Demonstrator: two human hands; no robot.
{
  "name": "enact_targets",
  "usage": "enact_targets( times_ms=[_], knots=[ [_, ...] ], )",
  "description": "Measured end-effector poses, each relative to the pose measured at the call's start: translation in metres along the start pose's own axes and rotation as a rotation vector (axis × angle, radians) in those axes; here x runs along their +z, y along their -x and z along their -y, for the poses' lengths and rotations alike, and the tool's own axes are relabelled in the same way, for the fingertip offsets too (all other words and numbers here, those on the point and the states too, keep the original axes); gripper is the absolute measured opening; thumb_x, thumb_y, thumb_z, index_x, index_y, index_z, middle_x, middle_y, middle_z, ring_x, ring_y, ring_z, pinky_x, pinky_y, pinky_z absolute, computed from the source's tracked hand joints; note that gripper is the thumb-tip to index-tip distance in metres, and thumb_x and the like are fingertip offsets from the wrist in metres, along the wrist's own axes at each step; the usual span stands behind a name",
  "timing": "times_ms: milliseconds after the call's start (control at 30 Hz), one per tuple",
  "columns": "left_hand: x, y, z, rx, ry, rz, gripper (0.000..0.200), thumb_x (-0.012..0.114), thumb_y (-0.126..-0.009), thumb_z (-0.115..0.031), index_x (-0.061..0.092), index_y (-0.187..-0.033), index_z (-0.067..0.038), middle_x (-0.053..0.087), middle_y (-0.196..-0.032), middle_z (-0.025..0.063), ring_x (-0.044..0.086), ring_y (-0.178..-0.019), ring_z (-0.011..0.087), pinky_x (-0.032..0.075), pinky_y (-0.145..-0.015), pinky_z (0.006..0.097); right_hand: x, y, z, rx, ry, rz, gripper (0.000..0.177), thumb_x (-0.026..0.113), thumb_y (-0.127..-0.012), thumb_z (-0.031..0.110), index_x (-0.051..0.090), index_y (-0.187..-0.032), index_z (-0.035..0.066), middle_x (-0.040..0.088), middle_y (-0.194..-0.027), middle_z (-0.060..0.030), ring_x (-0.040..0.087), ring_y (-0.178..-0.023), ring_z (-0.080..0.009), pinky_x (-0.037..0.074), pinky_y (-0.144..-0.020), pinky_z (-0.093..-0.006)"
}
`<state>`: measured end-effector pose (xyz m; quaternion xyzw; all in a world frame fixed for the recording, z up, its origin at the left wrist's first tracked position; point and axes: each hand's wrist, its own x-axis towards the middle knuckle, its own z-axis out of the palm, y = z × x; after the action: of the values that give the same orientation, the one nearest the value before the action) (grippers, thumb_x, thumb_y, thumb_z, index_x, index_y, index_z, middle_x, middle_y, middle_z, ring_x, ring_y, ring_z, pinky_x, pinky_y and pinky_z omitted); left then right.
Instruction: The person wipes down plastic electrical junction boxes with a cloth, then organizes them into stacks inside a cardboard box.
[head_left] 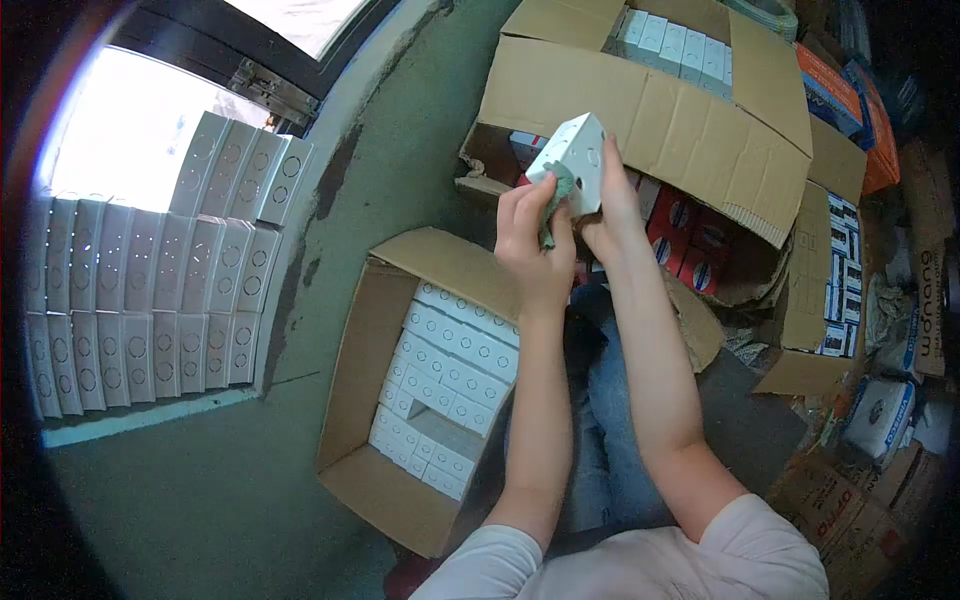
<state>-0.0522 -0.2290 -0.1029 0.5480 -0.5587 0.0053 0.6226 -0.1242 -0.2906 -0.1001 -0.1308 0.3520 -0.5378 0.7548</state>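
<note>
A white plastic electrical box (574,152) with round knockouts is held up in front of me. My right hand (614,205) grips it from the right side and behind. My left hand (530,240) is closed on a small green-grey cloth (556,200) that presses against the box's lower left face. Below my arms an open cardboard carton (352,380) holds rows of the same white boxes (450,365).
Several white boxes stand in rows on the window sill (150,300) at left. Open cartons (640,110) with white boxes and red packs lie ahead. More cartons and packs crowd the right side (880,330). My legs in blue jeans (610,400) are below.
</note>
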Motion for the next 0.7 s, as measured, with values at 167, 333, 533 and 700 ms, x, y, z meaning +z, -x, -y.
enact_targets(
  times_ms=[167, 333, 533, 700],
  knots=[
    [-0.013, 0.007, -0.004, -0.157, 0.076, 0.302, 0.03, 0.068, -0.071, 0.006, 0.067, -0.099, -0.002, 0.065, -0.092, 0.0137, 0.064, -0.086, 0.0264, 0.05, -0.078, 0.034, -0.015, -0.012, -0.005, 0.01, -0.057, 0.034, 0.052, 0.038, -0.098, 0.053, 0.054, -0.114, 0.007, 0.062, -0.101, -0.0068, 0.062, -0.092, -0.0183, 0.051, -0.079, -0.037],
    [-0.008, -0.009, -0.006, -0.033, -0.084, 0.042, 0.026, 0.064, -0.075, 0.007, 0.065, -0.099, -0.001, 0.065, -0.092, 0.0136, 0.062, -0.087, 0.028, 0.049, -0.079, 0.0352, -0.011, -0.006, 0.005, 0.15, 0.021, 0.156, 0.046, 0.039, -0.1, 0.047, 0.055, -0.119, 0.008, 0.063, -0.108, -0.0073, 0.062, -0.099, -0.02, 0.051, -0.083, -0.0373],
    [0.003, 0.006, -0.023, -0.125, -0.027, 0.403, 0.029, 0.064, -0.077, 0.001, 0.067, -0.103, -0.01, 0.062, -0.091, 0.0117, 0.063, -0.082, 0.0304, 0.051, -0.071, 0.0363, -0.044, -0.025, 0.009, 0.038, 0.001, -0.026, 0.041, 0.042, -0.1, 0.044, 0.056, -0.115, 0.009, 0.063, -0.107, -0.0085, 0.062, -0.099, -0.0204, 0.051, -0.086, -0.0397],
    [0.002, 0.005, -0.014, -0.049, -0.161, 0.192, 0.034, 0.064, -0.076, 0.005, 0.068, -0.106, -0.011, 0.062, -0.095, 0.0116, 0.064, -0.082, 0.0275, 0.051, -0.07, 0.0357, -0.021, -0.008, 0.016, 0.133, 0.063, 0.042, 0.042, 0.041, -0.1, 0.043, 0.054, -0.118, 0.007, 0.063, -0.108, -0.0079, 0.061, -0.101, -0.0203, 0.051, -0.086, -0.0387]
  ],
)
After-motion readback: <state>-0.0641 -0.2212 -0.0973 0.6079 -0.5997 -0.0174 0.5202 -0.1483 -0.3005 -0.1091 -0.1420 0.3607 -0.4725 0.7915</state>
